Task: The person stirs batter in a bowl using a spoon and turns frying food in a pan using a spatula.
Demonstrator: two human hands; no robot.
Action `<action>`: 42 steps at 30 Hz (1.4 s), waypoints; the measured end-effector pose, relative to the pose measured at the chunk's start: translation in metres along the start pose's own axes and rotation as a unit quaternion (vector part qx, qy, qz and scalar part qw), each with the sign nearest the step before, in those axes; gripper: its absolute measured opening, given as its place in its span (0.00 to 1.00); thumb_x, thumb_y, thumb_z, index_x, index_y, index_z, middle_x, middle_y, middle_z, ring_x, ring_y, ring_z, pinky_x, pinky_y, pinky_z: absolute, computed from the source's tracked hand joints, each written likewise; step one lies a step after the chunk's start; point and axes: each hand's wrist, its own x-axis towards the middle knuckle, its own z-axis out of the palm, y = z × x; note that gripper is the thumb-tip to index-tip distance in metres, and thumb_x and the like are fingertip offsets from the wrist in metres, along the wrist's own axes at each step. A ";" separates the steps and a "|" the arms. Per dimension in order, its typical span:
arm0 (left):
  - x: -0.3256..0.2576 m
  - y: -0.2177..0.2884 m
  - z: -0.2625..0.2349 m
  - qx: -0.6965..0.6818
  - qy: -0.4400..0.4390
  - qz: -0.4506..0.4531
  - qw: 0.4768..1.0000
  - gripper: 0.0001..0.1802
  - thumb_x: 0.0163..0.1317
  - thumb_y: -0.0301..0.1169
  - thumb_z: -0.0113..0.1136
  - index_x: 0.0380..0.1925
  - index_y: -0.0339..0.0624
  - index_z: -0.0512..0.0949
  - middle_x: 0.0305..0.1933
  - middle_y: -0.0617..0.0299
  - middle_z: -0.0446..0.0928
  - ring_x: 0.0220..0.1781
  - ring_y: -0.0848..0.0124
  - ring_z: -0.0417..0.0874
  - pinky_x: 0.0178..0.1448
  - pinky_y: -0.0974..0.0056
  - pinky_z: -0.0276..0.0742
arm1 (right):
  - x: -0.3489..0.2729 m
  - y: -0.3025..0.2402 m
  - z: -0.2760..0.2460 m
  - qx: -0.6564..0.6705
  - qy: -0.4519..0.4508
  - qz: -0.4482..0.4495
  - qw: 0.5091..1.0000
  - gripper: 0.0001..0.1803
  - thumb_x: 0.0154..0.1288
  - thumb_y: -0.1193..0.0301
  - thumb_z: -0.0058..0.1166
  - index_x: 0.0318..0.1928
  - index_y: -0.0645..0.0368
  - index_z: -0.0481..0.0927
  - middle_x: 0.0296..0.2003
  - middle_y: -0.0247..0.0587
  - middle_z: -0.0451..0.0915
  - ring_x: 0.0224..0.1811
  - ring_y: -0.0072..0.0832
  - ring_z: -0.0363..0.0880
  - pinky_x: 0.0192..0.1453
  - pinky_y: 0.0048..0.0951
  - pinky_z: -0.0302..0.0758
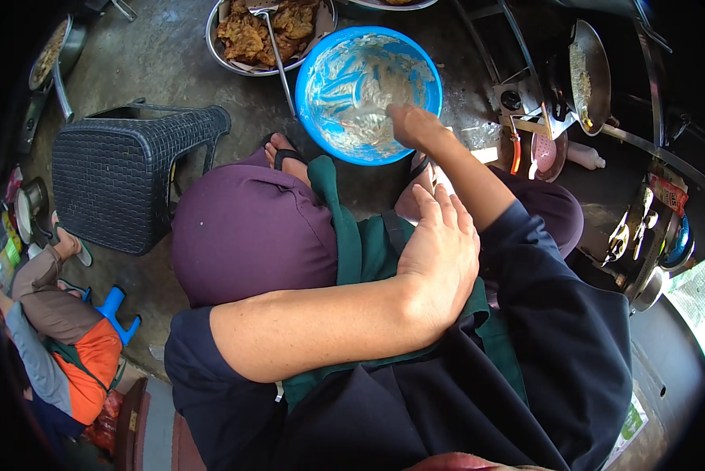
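Note:
A round blue basin (pixel 312 110) stands on the floor between my feet, its inside smeared with pale, thick batter (pixel 380 72). My right hand (pixel 412 125) reaches in over the near right rim, fingers closed. A blurred pale shape lies at its fingertips, but what it grips cannot be made out. Across my lap stretches my left forearm. My left hand (pixel 443 247) holds nothing, its fingers extended beside my right forearm, over the green apron (pixel 366 247).
Beyond the basin, a metal bowl (pixel 210 35) holds browned fried pieces (pixel 242 35). A long-handled metal skimmer (pixel 277 61) leans out of it. A black woven-pattern stool (pixel 105 177) stands left. On the right are a wok (pixel 596 78) and pink strainer (pixel 546 151). Another person (pixel 78 361) sits lower left.

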 end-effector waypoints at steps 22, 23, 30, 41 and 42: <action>0.003 -0.001 -0.001 -0.016 -0.019 0.016 1.000 0.26 0.64 0.36 0.46 0.59 0.34 0.67 0.64 0.42 0.66 0.67 0.48 0.65 0.64 0.41 0.63 | 0.045 0.024 0.006 0.148 0.069 0.025 0.986 0.20 0.64 0.73 0.34 0.55 0.60 0.69 0.48 0.66 0.75 0.54 0.55 0.74 0.57 0.50 0.70; 0.008 -0.001 0.000 -0.006 -0.017 0.030 0.999 0.26 0.64 0.36 0.45 0.59 0.34 0.67 0.64 0.42 0.66 0.67 0.48 0.65 0.64 0.41 0.63 | 0.051 0.042 0.009 0.144 0.120 0.056 0.981 0.20 0.65 0.72 0.34 0.55 0.61 0.68 0.48 0.67 0.75 0.54 0.56 0.74 0.57 0.49 0.70; 0.004 0.000 -0.001 0.006 -0.038 0.012 0.999 0.26 0.64 0.37 0.45 0.59 0.33 0.67 0.64 0.42 0.66 0.67 0.48 0.65 0.64 0.40 0.63 | 0.057 -0.008 0.022 0.131 0.082 -0.001 0.988 0.19 0.65 0.72 0.35 0.55 0.58 0.67 0.48 0.63 0.76 0.53 0.55 0.75 0.57 0.49 0.70; 0.013 0.002 0.003 0.011 0.004 0.026 1.000 0.26 0.64 0.38 0.46 0.59 0.34 0.68 0.63 0.43 0.67 0.67 0.48 0.66 0.63 0.41 0.64 | 0.055 0.061 0.011 0.090 0.163 0.073 0.980 0.17 0.65 0.71 0.35 0.52 0.56 0.71 0.46 0.63 0.77 0.51 0.55 0.76 0.55 0.49 0.71; 0.014 0.003 0.002 0.012 0.005 0.028 1.000 0.26 0.64 0.38 0.46 0.59 0.34 0.68 0.63 0.43 0.67 0.67 0.48 0.66 0.63 0.41 0.64 | 0.055 0.062 0.013 0.099 0.190 0.097 0.972 0.17 0.65 0.70 0.35 0.52 0.56 0.71 0.45 0.63 0.77 0.51 0.55 0.76 0.55 0.49 0.72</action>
